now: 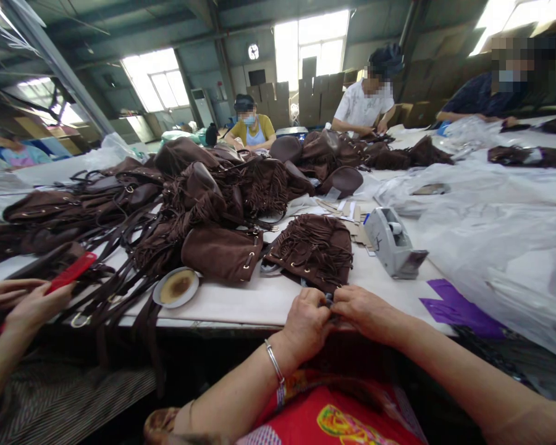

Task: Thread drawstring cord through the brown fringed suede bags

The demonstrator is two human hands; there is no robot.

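Note:
A dark brown fringed bag [317, 244] lies on the table right in front of me, its eyelet edge turned toward me. At the near edge of that bag, my left hand [307, 321] and my right hand [364, 312] meet with bent fingers closed. Between the fingertips shows a small grey-blue bit [328, 300], too covered to name. A silver bangle [274, 361] circles my left wrist. Just left of the fringed bag rests a smooth brown drawstring bag [222, 253] with metal eyelets.
Brown bags [199, 185] and straps pile up behind and left. A shallow dish [176, 287] of yellowish stuff sits near the edge. Rightward are a grey tape dispenser [391, 241], purple sheet [458, 309] and clear plastic [505, 228]. At left, a co-worker's hand [39, 303] holds a red tool [71, 272].

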